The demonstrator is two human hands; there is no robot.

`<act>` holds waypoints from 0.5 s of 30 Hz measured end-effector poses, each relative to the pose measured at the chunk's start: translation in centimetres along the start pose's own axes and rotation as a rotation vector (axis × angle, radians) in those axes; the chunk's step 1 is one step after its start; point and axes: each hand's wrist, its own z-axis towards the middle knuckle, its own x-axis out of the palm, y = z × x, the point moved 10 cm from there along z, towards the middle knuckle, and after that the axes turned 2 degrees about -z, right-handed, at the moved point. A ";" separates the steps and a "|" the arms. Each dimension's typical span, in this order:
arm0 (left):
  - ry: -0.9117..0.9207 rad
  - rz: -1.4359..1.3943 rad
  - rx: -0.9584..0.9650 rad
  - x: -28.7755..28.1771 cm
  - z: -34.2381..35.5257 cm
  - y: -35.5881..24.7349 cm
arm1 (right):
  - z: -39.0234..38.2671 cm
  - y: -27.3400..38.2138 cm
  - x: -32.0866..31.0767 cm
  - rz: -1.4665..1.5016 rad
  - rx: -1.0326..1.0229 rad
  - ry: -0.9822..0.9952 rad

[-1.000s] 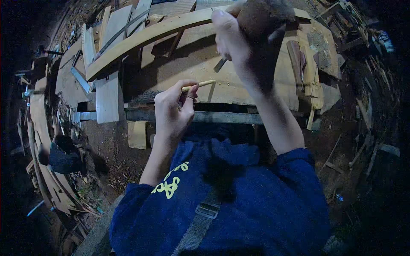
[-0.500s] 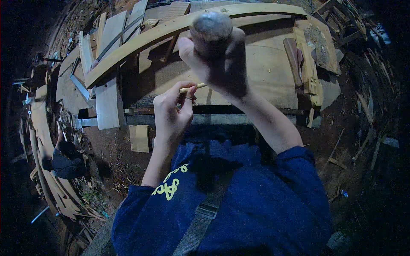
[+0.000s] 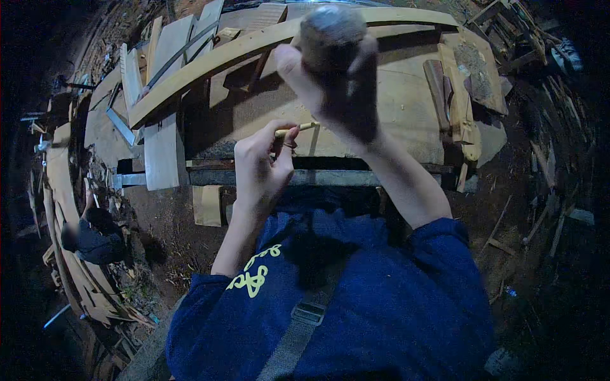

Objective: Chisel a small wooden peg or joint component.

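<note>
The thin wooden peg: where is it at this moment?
In the head view, the thin wooden peg sits centre frame, pinched in the left hand over the wooden board, just below the raised right hand.

Person seen from above, wearing a dark blue long-sleeved top (image 3: pixel 356 305) of soft, slightly fuzzy fabric. Sleeves pushed up past the elbows, bunched into thick folds on both arms; forearms bare below them. Yellow printed lettering (image 3: pixel 254 274) on the left sleeve near the upper arm, partly creased by the folds. A grey woven strap (image 3: pixel 293 343) runs diagonally down the chest, with a flat plastic buckle (image 3: pixel 309 313) set in it. Left hand (image 3: pixel 262 166) and right hand (image 3: pixel 330 89) bare, no gloves, rings or watch visible.
</note>
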 end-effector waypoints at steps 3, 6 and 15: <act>-0.004 -0.007 -0.018 0.2 0.0 0.2 | 0.0 -1.2 1.1 -0.002 0.114 0.080; -0.001 -0.001 -0.047 0.1 0.1 0.4 | -0.1 -1.1 -0.6 0.110 0.138 -0.078; -0.055 -0.189 -0.244 -2.2 0.2 5.6 | -1.6 -3.3 -9.1 0.263 0.499 -0.317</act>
